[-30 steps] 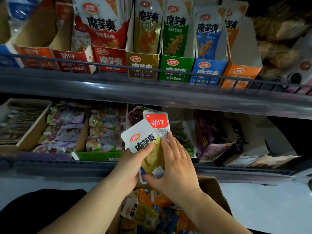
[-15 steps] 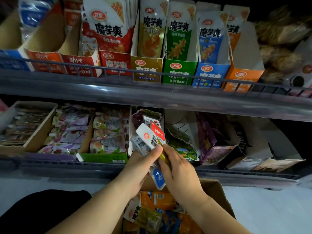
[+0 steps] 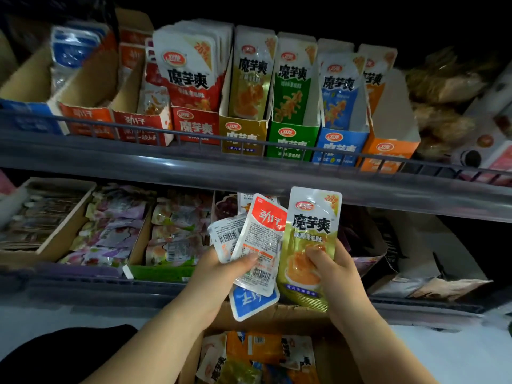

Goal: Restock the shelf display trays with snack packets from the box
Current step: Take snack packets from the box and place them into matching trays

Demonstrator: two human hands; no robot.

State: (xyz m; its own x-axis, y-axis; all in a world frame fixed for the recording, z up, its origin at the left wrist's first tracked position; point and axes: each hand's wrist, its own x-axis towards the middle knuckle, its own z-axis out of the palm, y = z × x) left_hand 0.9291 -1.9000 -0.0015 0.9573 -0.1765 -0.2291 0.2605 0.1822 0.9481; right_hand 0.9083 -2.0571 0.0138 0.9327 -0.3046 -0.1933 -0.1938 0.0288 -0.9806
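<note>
While in right hand (image 3: 339, 275), yellow 魔芋爽 packet (image 3: 311, 225).

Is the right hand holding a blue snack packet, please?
No, the right hand grips a yellow snack packet; the blue packet is in the left hand.

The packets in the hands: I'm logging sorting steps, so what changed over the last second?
The right hand pulled the yellow packet out of the bundle, rightward and upright. The left hand keeps gripping the other packets. The shelf trays look unchanged.
</note>
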